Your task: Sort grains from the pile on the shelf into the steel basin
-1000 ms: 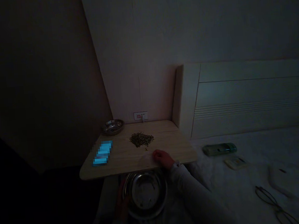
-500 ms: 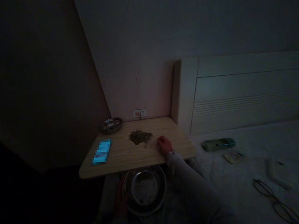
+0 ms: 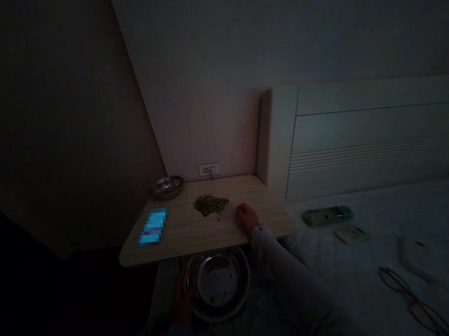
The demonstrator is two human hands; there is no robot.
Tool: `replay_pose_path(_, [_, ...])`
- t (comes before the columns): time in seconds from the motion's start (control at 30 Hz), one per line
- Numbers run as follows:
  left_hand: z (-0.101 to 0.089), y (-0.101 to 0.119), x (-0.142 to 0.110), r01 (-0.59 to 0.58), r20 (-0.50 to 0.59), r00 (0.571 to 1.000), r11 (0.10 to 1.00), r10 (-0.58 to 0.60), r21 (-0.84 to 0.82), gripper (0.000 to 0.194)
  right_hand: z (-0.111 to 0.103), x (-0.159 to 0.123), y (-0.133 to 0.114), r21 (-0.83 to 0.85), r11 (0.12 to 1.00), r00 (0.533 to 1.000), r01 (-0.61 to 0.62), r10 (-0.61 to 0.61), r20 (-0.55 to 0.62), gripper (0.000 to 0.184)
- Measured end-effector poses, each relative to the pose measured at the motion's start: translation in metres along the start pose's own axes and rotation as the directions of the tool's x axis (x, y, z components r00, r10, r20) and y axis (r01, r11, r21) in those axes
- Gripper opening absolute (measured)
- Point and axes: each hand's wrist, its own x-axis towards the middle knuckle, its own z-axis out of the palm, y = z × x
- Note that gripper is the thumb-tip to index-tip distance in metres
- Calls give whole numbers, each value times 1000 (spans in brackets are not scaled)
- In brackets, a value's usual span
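My right hand (image 3: 247, 217) rests over the right part of a light wooden table (image 3: 176, 247), its fingers curled together. Whatever the fingertips may hold is too small and dim to make out. Just left of it lies a loose pile of small dark bits, like seeds or dried leaves (image 3: 211, 204), with a stray bit in front. Below the table's near edge, my left hand (image 3: 182, 298) grips the left rim of a round metal bowl (image 3: 220, 313). A few dark specks lie in the bowl's bottom.
A smaller metal bowl (image 3: 167, 188) stands at the table's back left, and a lit phone (image 3: 153, 227) lies in front of it. On the bed to the right are a green bottle-like object (image 3: 328, 215), a small flat packet (image 3: 351, 235), eyeglasses (image 3: 411, 295) and a white object (image 3: 416, 259).
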Motion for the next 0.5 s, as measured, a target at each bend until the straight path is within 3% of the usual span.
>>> replay_pose_path(0.2, [1,1,-2,-25,-3,1000,999,25,36,48,1,0,-1,30,999,1000,-17,17,9,12])
replay_pose_path(0.33, [2,5,-6,28,1,1000,998,-28,57,55,-1,-1,-3,53,998,1000,-17,17,13,13])
replay_pose_path(0.5, [2,2,-5,-17,28,999,998,15,55,54,-2,-3,-5,71,997,1000,-27,27,11,14])
